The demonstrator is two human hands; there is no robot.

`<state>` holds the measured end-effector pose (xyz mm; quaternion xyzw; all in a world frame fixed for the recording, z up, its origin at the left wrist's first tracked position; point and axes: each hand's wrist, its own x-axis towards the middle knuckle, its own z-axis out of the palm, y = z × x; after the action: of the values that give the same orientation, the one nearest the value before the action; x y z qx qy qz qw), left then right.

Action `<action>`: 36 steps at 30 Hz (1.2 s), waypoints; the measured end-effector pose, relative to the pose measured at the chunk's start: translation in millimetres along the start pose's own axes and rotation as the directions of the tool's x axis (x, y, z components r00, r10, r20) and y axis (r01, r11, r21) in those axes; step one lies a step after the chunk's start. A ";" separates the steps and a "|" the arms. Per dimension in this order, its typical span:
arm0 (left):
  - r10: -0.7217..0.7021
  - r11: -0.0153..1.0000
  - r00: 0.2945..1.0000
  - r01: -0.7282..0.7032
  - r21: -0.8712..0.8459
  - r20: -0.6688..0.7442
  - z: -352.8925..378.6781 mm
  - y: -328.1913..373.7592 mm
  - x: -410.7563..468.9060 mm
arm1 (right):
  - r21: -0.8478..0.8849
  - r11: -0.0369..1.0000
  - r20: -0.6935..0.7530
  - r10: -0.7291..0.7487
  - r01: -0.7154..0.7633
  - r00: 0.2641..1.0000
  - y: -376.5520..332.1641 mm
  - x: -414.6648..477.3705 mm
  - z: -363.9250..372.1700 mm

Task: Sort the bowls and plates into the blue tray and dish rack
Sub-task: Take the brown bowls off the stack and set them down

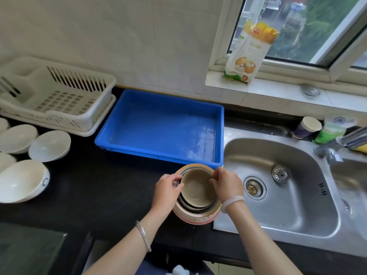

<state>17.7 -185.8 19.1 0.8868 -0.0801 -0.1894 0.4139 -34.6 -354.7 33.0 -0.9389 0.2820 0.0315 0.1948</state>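
Hands [196, 187] pinch round beige bowl [195, 191].

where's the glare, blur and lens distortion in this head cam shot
Head view: window daylight puts pale glare on the blue tray floor and sheen on the steel sink; the wide lens bows the window frame and dish rack; the faucet at the right edge is smeared; both hands stay sharp.

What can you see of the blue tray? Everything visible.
The blue tray is a shallow rectangular bin, plastic by the look, with a rolled rim and a glossy floor reflecting the window. It holds nothing. It sits flat on the black counter against the tiled wall, between the dish rack and the sink.
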 end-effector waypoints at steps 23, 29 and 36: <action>-0.048 0.998 0.995 0.052 0.045 -0.088 3.1 17.0 -1.6 | 0.458 0.883 0.061 0.085 -0.103 0.995 21.6 -7.0 -39.3; -0.053 0.999 0.995 0.054 0.005 -0.085 -10.3 20.3 -1.5 | 0.502 0.858 0.043 0.099 -0.107 0.994 18.4 -11.8 -50.5; -0.188 0.952 0.979 0.163 -0.260 -0.074 -41.4 9.5 5.1 | 0.547 0.836 0.012 0.059 -0.056 0.998 -11.2 -11.5 -62.9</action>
<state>39.2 -164.3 49.2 0.8387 0.0443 -0.1904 0.5082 -41.4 -364.3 96.8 -0.8356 0.3077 -0.0471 0.4526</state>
